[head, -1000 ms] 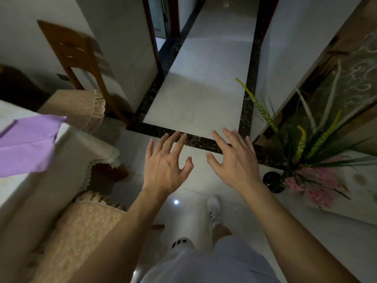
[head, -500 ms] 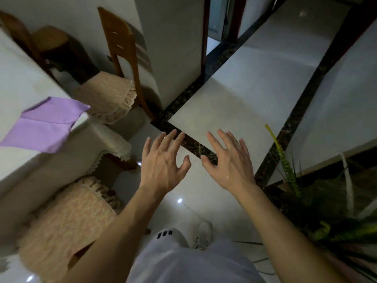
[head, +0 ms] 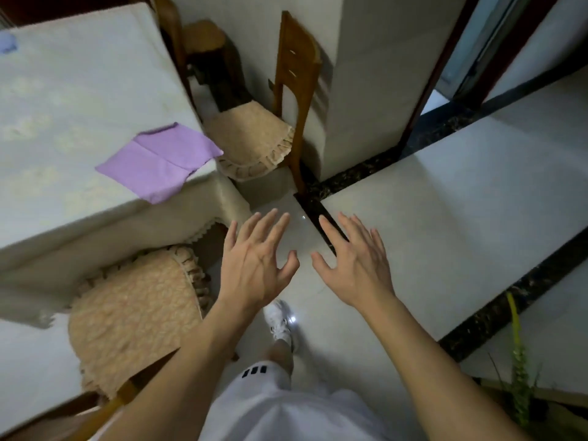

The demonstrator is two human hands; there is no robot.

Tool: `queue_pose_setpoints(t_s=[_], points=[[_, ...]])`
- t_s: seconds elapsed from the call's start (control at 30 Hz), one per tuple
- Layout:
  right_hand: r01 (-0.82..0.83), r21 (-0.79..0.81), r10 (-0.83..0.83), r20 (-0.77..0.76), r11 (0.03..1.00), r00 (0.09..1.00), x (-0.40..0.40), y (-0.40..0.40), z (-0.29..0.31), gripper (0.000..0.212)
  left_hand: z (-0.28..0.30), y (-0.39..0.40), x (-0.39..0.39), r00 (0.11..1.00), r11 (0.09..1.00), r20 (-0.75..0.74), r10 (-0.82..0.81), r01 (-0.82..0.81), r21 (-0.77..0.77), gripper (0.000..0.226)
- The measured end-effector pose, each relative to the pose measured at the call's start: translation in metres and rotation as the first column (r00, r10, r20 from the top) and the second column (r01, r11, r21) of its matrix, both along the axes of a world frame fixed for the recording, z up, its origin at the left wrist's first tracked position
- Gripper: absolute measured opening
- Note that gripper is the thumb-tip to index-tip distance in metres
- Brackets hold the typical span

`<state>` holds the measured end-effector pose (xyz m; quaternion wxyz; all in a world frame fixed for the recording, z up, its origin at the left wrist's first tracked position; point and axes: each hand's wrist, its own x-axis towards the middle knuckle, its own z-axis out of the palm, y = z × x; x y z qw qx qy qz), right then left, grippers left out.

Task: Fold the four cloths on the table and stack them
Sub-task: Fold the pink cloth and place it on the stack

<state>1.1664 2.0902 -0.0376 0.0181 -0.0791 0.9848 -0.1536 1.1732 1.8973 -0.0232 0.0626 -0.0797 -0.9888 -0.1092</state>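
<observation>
A: From the head view, we hold our left hand [head: 254,265] and right hand [head: 356,265] out over the floor, fingers spread wide, holding nothing.

B: So we judge no folding has begun. The purple cloth [head: 159,162] lies at the corner of the table [head: 63,106], one tip overhanging; a bluish scrap [head: 8,44] sits at the far edge, perhaps another cloth.

A: Next we need to face the table. The cushioned chair [head: 133,313] tucked at its near side stands in our way.
</observation>
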Motion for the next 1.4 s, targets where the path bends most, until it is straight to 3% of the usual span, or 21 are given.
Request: queue_pose_setpoints(t_s=[0.4,0.57,0.77,1.17,1.4], points=[[-0.305,0.058,0.305,0.007,0.951,0.952,-0.174,-0.118,-0.005,0.072,-0.027,-0.108,-0.121,0.947,0.945,-0.039,0.320,-0.316,0.084,0.065],[-0.347,0.069,0.348,-0.001,0.935,0.938,-0.247,-0.172,-0.003,0.071,-0.028,-0.160,-0.178,0.914,0.915,-0.077,0.397,-0.388,0.109,0.061],[-0.408,0.062,0.408,0.022,0.911,0.913,-0.296,-0.230,-0.006,0.070,-0.028,-0.215,-0.218,0.875,0.874,-0.022,0.483,-0.480,0.083,0.064],[-0.555,0.036,0.554,0.033,0.831,0.832,-0.391,-0.326,-0.022,0.071,-0.048,-0.301,-0.270,0.750,0.749,0.030,0.660,-0.661,0.041,0.062],[-0.669,0.024,0.666,0.086,0.743,0.741,-0.470,-0.380,-0.033,0.079,-0.056,-0.331,-0.329,0.656,0.656,-0.011,0.755,-0.755,0.028,0.062]])
